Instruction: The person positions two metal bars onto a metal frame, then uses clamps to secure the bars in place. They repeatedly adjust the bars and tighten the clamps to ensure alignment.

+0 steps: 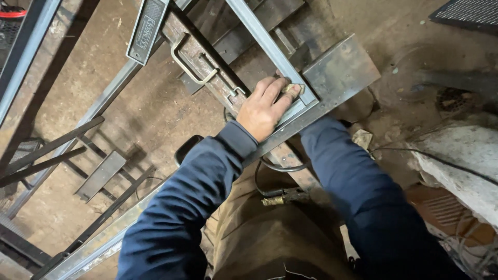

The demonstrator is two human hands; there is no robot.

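Fingers [277,92] of left hand [263,109] lie flat and close together, pressed down on the corner of a grey metal frame [270,49]; fingertips cover a small tan scrap [292,88], maybe a pad or abrasive piece, can't tell what kind. Nothing wrapped in the palm, the hand is just pushing flat. Frame corner sits on a rusty steel workbench [207,57], just beside a square steel plate [340,70] that touches the frame's outer edge. Frame's long rails run off up-screen and down to the lower left. Right hand is hidden under the frame and plate; only the dark blue right sleeve [353,176] shows going under it, so its finger state cannot be told. Bent wire handle [189,70] lies on the bench left of the hand. Brass-tipped cable [275,198] hangs below the bench near the person's tan apron. Dirt floor around, loose steel bars [57,150] at left, concrete block [461,161] at right.
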